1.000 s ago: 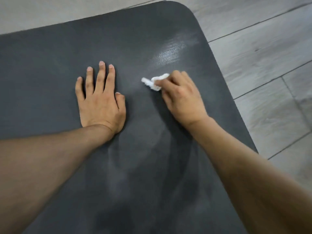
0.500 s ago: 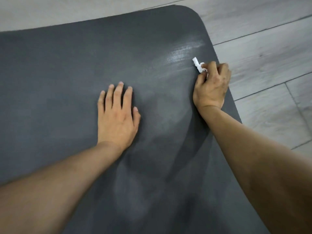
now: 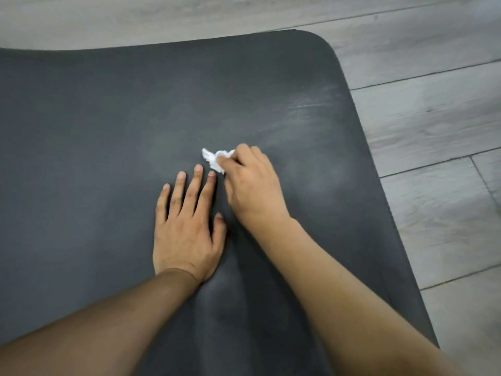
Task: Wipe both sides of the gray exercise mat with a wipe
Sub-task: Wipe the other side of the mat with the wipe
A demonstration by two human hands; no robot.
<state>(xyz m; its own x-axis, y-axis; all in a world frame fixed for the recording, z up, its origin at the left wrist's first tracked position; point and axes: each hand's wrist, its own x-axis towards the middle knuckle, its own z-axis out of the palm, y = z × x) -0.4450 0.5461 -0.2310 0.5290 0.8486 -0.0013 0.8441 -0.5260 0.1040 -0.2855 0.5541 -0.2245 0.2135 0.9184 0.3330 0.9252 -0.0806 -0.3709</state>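
Your right hand [image 3: 250, 183] pinches the crumpled white wipe [image 3: 215, 159] against the gray mat [image 3: 95, 137], near the mat's middle. Your left hand [image 3: 187, 223] lies flat, fingers straight, just beside the wipe.

My left hand [image 3: 187, 226] lies flat on the gray mat [image 3: 81, 158], its fingertips just beside the wipe [image 3: 214, 158] that my right hand [image 3: 252, 185] pinches, so it blocks a pass toward me and leftward. Bare mat stretches ahead to the far edge, right to the rounded corner, and across the left side. Beyond it lies wood floor [image 3: 433, 131].
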